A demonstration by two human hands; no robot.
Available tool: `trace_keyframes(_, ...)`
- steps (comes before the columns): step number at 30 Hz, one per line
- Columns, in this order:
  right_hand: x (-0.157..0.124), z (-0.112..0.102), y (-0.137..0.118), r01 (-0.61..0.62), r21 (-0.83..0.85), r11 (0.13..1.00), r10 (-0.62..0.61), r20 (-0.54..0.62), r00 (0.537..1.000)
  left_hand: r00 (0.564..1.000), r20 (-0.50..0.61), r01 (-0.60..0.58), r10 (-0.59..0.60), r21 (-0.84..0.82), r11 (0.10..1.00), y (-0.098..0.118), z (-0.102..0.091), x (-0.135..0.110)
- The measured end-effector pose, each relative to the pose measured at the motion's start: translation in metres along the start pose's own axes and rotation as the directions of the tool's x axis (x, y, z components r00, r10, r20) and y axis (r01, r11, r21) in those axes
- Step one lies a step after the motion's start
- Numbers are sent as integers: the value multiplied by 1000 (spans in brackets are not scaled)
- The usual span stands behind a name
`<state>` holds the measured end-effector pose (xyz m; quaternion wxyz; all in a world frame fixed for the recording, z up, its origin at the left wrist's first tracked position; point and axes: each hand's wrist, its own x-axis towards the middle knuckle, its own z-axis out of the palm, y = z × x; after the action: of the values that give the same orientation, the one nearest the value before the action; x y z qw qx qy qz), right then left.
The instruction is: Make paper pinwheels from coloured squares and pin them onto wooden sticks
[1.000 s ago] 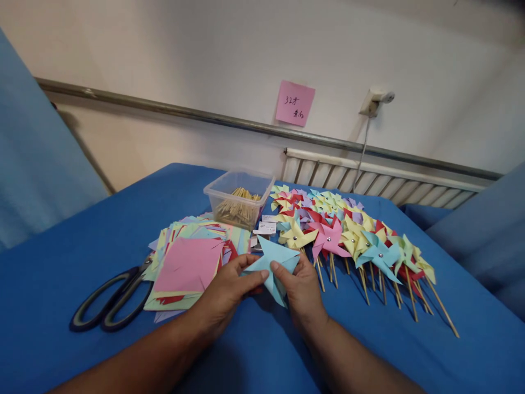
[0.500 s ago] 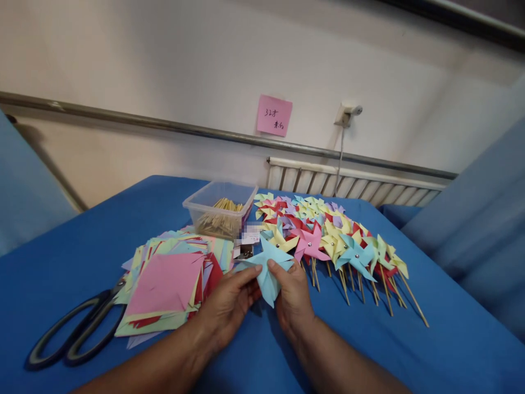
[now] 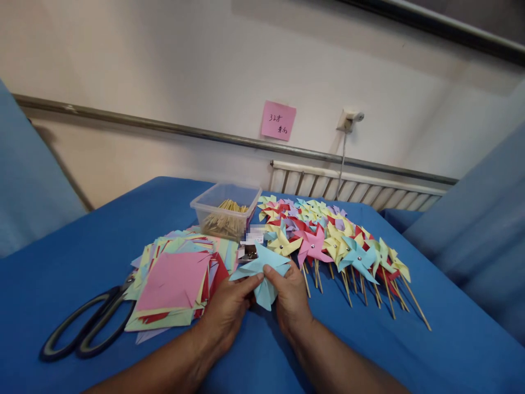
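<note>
A light blue paper pinwheel [image 3: 261, 264] is held between my two hands above the blue tablecloth, near the front middle. My left hand [image 3: 229, 303] grips its left side, thumb on top of the paper. On the right side, my right hand [image 3: 293, 298] pinches it with the thumb near the centre; the fingers beneath are mostly hidden. I cannot see a stick on this pinwheel. Just behind it sits a small box of metal pins [image 3: 249, 253], partly covered by the paper.
Left of my hands lies a stack of coloured paper squares [image 3: 174, 279], with scissors [image 3: 90, 323] beside it. Behind stands a clear plastic box [image 3: 225, 219] of thin wooden sticks. Many finished pinwheels [image 3: 314, 243] on sticks lie to the right. A radiator [image 3: 356, 183] lines the wall.
The light blue pinwheel has tilted flatter and its upper blade has dropped, so more of the pin box shows. Both hands keep their hold. The whole view has shifted slightly.
</note>
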<state>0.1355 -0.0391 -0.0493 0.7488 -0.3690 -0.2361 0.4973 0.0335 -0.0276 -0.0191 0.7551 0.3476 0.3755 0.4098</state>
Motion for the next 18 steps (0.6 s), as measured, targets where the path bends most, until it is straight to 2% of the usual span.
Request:
trace_keyframes(7, 1, -1, 5, 29, -49, 998, -28, 12, 1000, 999, -21, -27, 28, 55, 998, 8, 1, 0)
trace_keyframes(10, -1, 0, 1, 43, -58, 997, -38, 91, 995, 998, -54, -16, 19, 47, 999, 16, -1, 1)
trace_keyframes(12, -2, -1, -3, 79, -95, 992, -67, 129, 989, 996, -83, -26, 29, 43, 999, 22, -4, 2)
trace_keyframes(18, -6, -2, -2, 231, -304, 924, -211, 100, 972, 995, -100, -35, 33, -24, 999, 36, -15, 5)
